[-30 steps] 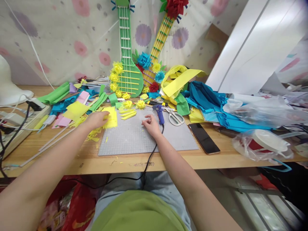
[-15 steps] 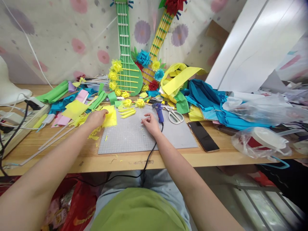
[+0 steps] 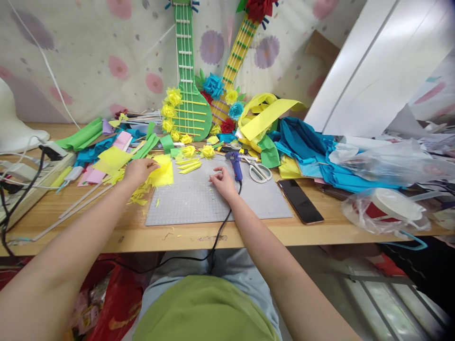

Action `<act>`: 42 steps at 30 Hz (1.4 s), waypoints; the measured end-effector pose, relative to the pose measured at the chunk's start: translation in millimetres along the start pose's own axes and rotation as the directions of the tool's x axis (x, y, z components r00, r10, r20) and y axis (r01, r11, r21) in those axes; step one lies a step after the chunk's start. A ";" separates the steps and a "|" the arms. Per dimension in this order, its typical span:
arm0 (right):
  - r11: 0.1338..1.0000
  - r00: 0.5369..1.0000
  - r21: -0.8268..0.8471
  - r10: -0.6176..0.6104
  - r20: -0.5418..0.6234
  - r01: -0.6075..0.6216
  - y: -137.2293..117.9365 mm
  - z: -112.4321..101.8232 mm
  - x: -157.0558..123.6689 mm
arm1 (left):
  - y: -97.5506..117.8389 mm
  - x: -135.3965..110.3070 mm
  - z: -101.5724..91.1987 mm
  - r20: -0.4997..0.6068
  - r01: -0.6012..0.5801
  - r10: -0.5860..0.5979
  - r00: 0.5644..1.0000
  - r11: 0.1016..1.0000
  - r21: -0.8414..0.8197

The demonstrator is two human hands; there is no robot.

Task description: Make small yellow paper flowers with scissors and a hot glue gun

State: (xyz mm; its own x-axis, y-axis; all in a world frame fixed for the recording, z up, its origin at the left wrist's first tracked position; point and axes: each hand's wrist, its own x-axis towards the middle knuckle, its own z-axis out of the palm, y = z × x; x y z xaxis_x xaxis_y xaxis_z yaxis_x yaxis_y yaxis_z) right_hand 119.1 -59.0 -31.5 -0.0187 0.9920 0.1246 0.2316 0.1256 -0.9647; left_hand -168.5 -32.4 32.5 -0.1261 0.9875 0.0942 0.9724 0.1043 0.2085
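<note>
My left hand [image 3: 139,171] is at the left edge of the cutting mat, its fingertips pinched together at a stack of yellow paper squares [image 3: 164,174]. Part of the stack is hidden behind that hand. Over the mat [image 3: 192,203], my right hand [image 3: 224,182] rests with loosely bent fingers apart and nothing in them. Just right of it lies a purple glue gun [image 3: 235,166], its black cord running under my right wrist. White-handled scissors [image 3: 260,172] are beside the gun. Folded yellow paper strips [image 3: 189,166] lie between my hands, below yellow paper flowers [image 3: 207,151].
A green paper guitar [image 3: 194,113] and a yellow one [image 3: 232,61] lean at the back. A black phone [image 3: 300,201] lies right of the mat. Blue crepe paper [image 3: 309,147] and a plastic-wrapped cup [image 3: 394,206] fill the right side. A power strip [image 3: 39,182] stands left.
My left hand has shifted slightly, its fingers now reaching lower and flatter over the yellow paper. My right hand stays in the same place.
</note>
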 end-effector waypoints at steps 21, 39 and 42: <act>0.967 0.971 -0.205 -0.183 -0.154 0.150 -1.7 -1.8 -3.4 | 93.5 -45.1 51.1 -0.291 -0.506 0.417 0.861 0.647 -0.571; 0.900 0.989 -0.434 -0.093 -0.111 0.036 -1.0 -7.0 -5.4 | 76.8 -53.2 66.8 -0.203 -0.519 0.491 0.847 0.680 -0.519; 0.886 0.986 -0.455 -0.142 -0.091 0.086 -0.1 -7.1 -5.0 | 78.5 -54.1 64.8 -0.182 -0.509 0.483 0.857 0.731 -0.455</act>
State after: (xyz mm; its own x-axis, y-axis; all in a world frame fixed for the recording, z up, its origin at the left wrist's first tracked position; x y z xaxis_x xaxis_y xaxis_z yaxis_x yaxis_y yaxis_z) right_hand 126.1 -64.0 -30.4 0.0367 0.9590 0.2809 0.6460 0.1917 -0.7389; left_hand -72.6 -70.1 -19.4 0.3257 0.8748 0.3586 0.6855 -0.4797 0.5477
